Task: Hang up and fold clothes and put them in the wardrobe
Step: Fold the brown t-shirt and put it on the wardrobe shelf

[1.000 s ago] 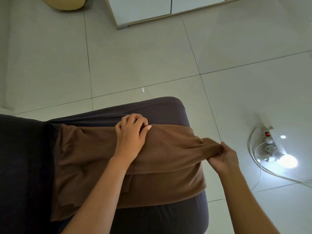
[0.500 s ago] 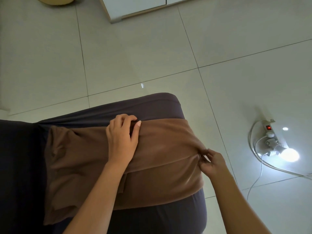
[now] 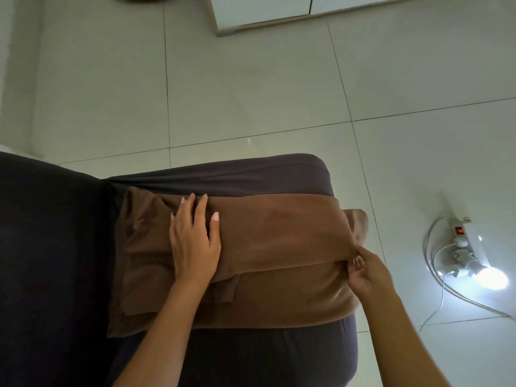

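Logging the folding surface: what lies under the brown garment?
A dark upholstered seat shows around the brown garment. The part beneath, and anything between the folds, is covered.

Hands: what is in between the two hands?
Only brown cloth, lying over the cushion. The left hand rests flat on it; the right hand pinches its edge. The head view shows this.

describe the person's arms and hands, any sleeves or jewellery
The left forearm and right forearm are bare, with no sleeve, watch or bracelet in view. The left hand has longish nails in a pale polish and no ring; none shows on the right hand either.
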Motion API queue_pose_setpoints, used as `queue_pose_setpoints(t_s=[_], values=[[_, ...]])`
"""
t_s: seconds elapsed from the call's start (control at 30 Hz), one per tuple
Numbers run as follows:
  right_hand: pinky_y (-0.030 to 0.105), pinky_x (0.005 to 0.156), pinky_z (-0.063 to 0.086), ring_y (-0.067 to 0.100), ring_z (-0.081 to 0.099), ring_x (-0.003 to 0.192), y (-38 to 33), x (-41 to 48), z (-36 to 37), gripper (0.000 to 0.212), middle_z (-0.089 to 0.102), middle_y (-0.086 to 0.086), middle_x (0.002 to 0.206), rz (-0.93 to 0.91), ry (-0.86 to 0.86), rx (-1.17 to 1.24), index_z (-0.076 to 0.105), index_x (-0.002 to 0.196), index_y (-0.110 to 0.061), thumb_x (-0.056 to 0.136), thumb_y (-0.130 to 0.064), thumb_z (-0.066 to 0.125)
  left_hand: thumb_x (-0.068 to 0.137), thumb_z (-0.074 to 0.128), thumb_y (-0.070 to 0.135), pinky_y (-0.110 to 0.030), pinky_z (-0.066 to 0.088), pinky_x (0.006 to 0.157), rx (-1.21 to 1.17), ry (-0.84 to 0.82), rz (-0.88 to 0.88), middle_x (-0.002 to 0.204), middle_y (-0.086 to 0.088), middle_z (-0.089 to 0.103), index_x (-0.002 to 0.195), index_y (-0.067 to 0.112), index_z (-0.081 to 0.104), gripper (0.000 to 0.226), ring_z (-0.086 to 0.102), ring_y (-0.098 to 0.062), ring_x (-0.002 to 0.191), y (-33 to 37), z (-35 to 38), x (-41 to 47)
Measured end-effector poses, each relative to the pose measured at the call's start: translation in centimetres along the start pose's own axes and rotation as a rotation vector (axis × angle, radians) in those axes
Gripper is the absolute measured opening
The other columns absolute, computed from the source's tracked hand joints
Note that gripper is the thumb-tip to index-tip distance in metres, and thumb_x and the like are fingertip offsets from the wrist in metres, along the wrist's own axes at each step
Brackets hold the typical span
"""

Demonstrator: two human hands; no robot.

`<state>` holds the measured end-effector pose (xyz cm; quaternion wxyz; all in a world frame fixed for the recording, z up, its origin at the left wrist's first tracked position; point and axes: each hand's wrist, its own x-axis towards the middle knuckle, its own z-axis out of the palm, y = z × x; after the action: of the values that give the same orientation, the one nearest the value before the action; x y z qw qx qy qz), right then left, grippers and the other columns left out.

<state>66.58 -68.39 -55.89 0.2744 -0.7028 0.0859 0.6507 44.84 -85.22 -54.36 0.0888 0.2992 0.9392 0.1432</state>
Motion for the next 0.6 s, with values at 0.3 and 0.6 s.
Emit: queue_pose_setpoints(t_s=[0.3,0.6], values=[[0.035,0.086,0.043,0.024,0.05,0.102,6.0,-6.6,2.3,0.031,0.047,0.013,0.119,-0.909,0.205,-0.784,0.047,0.115,-0.011,0.086,-0.006,0.056,0.097,0.043,0.036,-0.047,0.023,0.11,-0.025,0.049,-0.345,0.153,-0.01,0.025,0.146,0.015,0.03,0.055,0.02,-0.027,0.142,-6.4,-5.2,1.3],[0.021,0.074,0.049,0.002,0.056,0.082,16.8,-11.7,7.2,0.018,0.055,-0.011,0.091,-1.112,-0.694,-1.412,0.052,0.094,-0.03,0.087,-0.016,0.062,0.089,0.061,0.027,-0.022,0.036,0.082,-0.354,0.155,-0.41,0.115,-0.004,0.05,0.11,0.011,0.052,0.028,0.048,-0.015,0.104,-8.3,-6.7,2.6]])
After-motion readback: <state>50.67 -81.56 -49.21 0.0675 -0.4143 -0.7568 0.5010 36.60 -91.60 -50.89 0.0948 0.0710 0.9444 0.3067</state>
